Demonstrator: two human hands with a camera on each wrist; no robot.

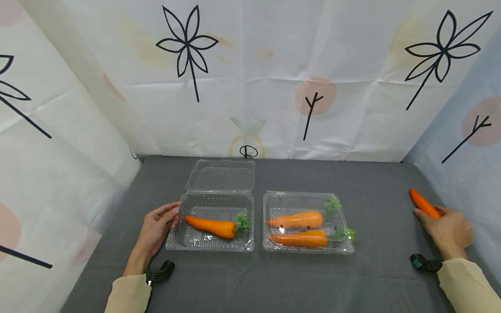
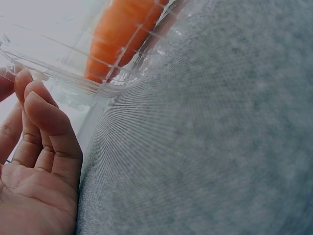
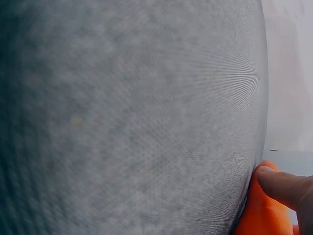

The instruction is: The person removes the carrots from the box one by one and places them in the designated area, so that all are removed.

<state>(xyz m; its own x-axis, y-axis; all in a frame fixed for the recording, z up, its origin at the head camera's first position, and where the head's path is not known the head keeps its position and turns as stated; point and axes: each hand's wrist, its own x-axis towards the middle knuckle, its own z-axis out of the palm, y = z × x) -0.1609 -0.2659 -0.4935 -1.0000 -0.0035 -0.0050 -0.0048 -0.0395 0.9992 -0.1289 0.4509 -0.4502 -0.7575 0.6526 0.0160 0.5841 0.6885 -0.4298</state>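
Observation:
On the left stands a clear plastic clamshell box (image 1: pixel 213 250) with its lid (image 1: pixel 221 176) folded back, and one orange carrot (image 1: pixel 211 226) with a green top lies inside. My left hand (image 1: pixel 155 228) pinches this box's left rim between thumb and fingers; the left wrist view shows the fingertips (image 2: pixel 41 100) at the clear edge. Far to the right, my right hand (image 1: pixel 450 230) grips a redder carrot (image 1: pixel 423 202) on the cloth, with the thumb (image 3: pixel 281 186) along its side in the right wrist view. The palm hides this carrot's near end.
Right of the open box sits a closed clear clamshell box (image 1: pixel 309 250) holding two carrots, one green top poking out at its right side. A grey cloth (image 1: pixel 289 282) covers the table. Patterned white sheets (image 1: pixel 274 52) hang behind and at both sides.

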